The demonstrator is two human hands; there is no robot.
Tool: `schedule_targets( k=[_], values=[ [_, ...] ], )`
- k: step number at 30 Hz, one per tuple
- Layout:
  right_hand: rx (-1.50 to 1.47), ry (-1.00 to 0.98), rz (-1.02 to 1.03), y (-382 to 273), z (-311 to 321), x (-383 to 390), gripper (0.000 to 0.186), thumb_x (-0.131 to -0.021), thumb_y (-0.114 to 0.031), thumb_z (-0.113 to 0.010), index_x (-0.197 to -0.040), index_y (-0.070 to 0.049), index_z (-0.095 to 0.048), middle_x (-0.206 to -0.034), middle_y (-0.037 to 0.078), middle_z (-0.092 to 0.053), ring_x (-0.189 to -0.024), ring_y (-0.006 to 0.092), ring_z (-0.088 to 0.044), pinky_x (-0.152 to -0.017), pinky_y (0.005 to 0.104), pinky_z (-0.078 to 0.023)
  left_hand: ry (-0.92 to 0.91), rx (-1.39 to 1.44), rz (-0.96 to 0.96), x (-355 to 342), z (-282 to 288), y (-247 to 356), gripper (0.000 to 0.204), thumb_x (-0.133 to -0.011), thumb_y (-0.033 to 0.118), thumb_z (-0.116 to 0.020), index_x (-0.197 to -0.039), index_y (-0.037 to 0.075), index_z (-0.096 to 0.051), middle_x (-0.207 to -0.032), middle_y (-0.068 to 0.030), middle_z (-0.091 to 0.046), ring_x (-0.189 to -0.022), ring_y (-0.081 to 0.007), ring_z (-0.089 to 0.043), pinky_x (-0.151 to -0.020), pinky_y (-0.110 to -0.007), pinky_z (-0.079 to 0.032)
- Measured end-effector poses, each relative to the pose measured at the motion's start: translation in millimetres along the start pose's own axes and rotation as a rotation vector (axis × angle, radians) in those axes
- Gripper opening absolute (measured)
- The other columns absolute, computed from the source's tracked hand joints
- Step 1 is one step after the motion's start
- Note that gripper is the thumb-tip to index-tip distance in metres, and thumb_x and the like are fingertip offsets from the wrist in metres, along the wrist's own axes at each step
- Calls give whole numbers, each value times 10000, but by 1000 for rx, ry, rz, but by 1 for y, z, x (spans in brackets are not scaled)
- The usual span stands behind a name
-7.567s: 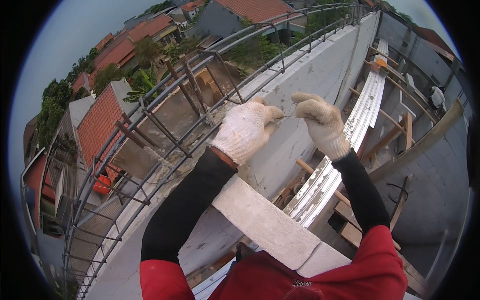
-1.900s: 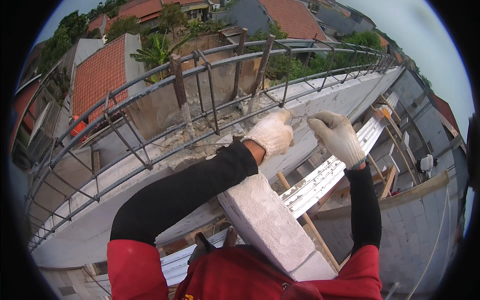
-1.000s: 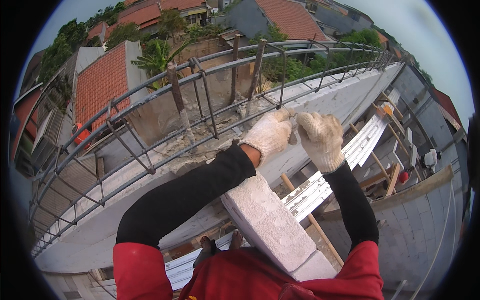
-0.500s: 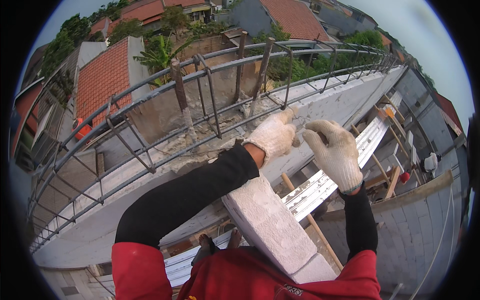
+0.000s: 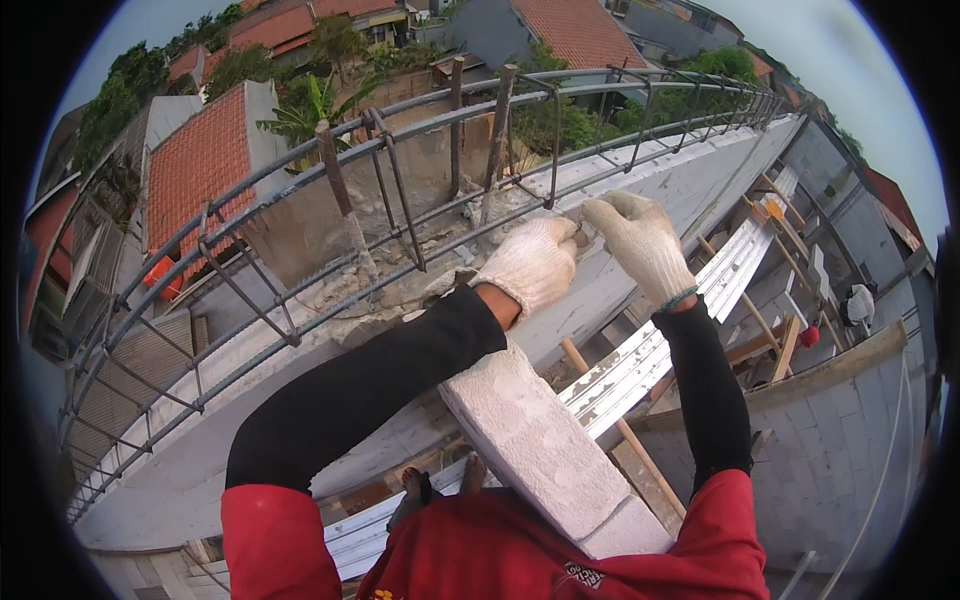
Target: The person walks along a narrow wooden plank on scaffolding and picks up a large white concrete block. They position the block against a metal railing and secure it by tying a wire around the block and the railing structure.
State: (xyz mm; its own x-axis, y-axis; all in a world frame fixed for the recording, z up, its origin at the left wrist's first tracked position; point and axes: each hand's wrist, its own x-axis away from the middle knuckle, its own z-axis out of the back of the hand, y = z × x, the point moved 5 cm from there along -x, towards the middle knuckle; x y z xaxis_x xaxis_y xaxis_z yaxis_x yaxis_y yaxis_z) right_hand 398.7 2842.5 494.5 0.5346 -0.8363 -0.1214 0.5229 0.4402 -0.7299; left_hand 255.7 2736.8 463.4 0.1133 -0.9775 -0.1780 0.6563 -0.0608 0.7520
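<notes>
Both my hands wear off-white knitted gloves and meet beside the steel rebar cage on top of the wall. My left hand is closed, with its fingers curled just below the lower bar. Thumb and fingers of my right hand are pinched together, close to the left fingertips. Between them shows a thin dark wire, partly hidden by the gloves. Below my left forearm lies the end of a row of pale, rough-faced blocks, which runs back toward my body.
Wooden stakes stand upright within the cage over broken mortar. The white wall runs to the far right. Metal planks on wooden poles lie lower at the right. My feet are on a plank below. Tiled roofs stand beyond.
My right hand has moved left and a little up, and its finger ring has narrowed into a pinch. My left hand has shifted slightly left. The view has turned a little.
</notes>
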Motion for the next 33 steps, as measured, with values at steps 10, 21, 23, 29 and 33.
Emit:
schedule_targets(
  k=[10, 21, 23, 29, 33],
  values=[
    [-214, -67, 122, 6, 6, 11, 371, -1100, -318, -677, -1282, 1, -736, -885, 69, -748, -797, 170, -719, -764, 339, -593, -41, 127, 144, 1, -1, -8, 431, -1084, 196, -548, -1416, -9, -731, -957, -146, -758, -838, -217, -738, -765, -368, -593],
    [-308, -92, 95, 14, 5, 18, 413, -1025, -252, -748, -1323, 31, -782, -979, 56, -776, -867, 116, -702, -768, 284, -556, 12, 112, 81, 2, -2, -9, 497, -1067, 175, -519, -1500, -13, -674, -989, -167, -757, -891, -240, -737, -841, -379, -594],
    [-356, -68, 124, 15, 3, 19, 389, -1004, -225, -754, -1294, 33, -791, -1009, 58, -783, -924, 113, -703, -810, 278, -554, 19, 95, 72, 3, -2, -8, 521, -1050, 162, -514, -1520, -9, -658, -995, -181, -753, -913, -260, -742, -880, -395, -592],
    [-488, -166, 78, 10, -6, 29, 390, -987, -182, -746, -1296, 56, -756, -1035, 66, -785, -979, 125, -713, -851, 279, -555, -10, 161, 118, 7, 2, -4, 590, -1014, 115, -519, -1591, 19, -589, -1049, -188, -764, -879, -254, -760, -823, -399, -616],
    [-526, -149, -4, 6, -6, 39, 406, -999, -166, -724, -1348, 42, -726, -994, 63, -778, -893, 134, -732, -796, 313, -579, -85, 449, 289, 16, 5, 9, 615, -1002, 85, -528, -1615, 44, -565, -1128, -201, -765, -829, -229, -760, -738, -392, -621]
  ],
)
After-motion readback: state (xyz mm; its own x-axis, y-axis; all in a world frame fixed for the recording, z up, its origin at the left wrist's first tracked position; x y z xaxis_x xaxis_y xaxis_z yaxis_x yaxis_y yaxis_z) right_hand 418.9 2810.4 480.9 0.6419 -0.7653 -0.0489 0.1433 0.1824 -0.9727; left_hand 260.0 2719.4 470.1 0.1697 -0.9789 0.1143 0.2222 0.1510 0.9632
